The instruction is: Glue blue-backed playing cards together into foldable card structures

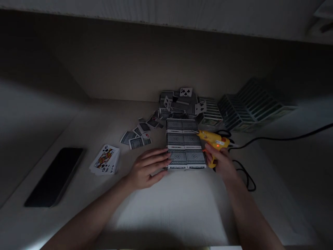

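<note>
A stepped block built from playing cards (183,139) lies flat in front of me, patterned card backs facing up. Along its left side rests my left hand (149,168), fingers stretched out and fingertips touching the edge. My right hand (218,159) is wrapped round the handle of a yellow hot glue gun (212,138) with a glowing orange light. The gun points left, its metal nozzle at or just above the block's right part, near the seam between two card rows; whether it touches I cannot tell.
Loose cards (139,135) lie scattered left of the block, beside a face-up stack of cards (106,159) and a black phone (54,177). Behind stand a card-filled box (178,104) and stepped card structures (249,106). A black cable (275,139) trails right.
</note>
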`<state>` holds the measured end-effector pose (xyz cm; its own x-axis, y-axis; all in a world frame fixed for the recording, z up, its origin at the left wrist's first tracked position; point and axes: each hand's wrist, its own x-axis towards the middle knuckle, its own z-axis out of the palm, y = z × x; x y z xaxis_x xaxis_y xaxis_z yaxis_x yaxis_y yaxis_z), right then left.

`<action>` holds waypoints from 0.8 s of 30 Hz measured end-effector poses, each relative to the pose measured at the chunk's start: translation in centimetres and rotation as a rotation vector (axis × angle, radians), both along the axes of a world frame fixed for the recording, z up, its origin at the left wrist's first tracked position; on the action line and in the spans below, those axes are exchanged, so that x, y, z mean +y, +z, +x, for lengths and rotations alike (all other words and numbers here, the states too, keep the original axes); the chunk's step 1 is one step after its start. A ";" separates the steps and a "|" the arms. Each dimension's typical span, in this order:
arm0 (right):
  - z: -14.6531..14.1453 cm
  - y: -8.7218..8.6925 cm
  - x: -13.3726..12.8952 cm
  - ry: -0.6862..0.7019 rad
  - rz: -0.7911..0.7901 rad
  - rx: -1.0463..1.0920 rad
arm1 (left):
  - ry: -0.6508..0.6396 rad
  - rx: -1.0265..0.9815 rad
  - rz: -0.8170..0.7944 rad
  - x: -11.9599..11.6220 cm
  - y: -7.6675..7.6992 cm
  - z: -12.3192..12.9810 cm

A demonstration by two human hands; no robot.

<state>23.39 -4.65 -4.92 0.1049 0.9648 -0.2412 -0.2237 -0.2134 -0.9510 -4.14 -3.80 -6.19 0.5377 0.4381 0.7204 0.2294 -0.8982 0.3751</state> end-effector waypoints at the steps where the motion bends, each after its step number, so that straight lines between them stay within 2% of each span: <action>1: 0.0 0.1 0.0 -0.009 0.001 0.007 | 0.008 -0.004 0.007 0.0 0.0 0.0; 11: 0.6 1.5 -0.6 -0.068 0.055 0.091 | 0.020 -0.023 -0.007 -0.1 0.0 0.2; 21: 0.6 1.6 -1.4 0.140 0.075 0.168 | 0.031 -0.116 -0.030 -0.1 -0.2 0.3; 24: 0.6 1.4 -1.5 0.166 0.089 0.154 | 0.042 -0.120 -0.022 -0.1 0.0 0.2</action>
